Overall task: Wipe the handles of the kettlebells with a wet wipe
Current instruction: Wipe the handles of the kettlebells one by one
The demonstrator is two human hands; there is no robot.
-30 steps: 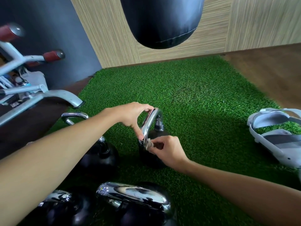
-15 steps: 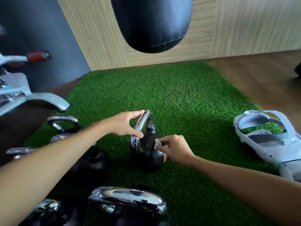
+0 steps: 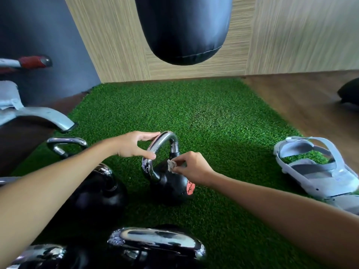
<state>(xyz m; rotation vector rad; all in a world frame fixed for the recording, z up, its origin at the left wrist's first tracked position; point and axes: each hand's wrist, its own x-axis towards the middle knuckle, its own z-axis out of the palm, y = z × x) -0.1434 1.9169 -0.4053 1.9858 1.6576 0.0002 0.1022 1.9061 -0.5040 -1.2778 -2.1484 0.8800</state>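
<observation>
A small black kettlebell (image 3: 171, 188) with a chrome handle (image 3: 162, 141) and a red label stands on the green turf mat (image 3: 204, 117). My left hand (image 3: 134, 145) holds the near arc of the handle between thumb and fingers. My right hand (image 3: 191, 166) pinches a small crumpled wet wipe (image 3: 171, 165) against the base of the handle's far leg. Other black kettlebells stand to the left (image 3: 97, 191) and close to me at the bottom (image 3: 155, 247), plus another chrome handle (image 3: 66, 144) at far left.
A black punching bag (image 3: 184, 30) hangs above the mat's far end. A grey sandal (image 3: 314, 167) lies on the mat at right. A grey exercise machine leg (image 3: 44, 116) and red-tipped bar (image 3: 33, 62) stand at left. Wood floor runs along the right.
My right hand with the wipe has moved from the handle's near leg across to its far leg. My left hand has kept its hold on the handle. The view has shifted slightly.
</observation>
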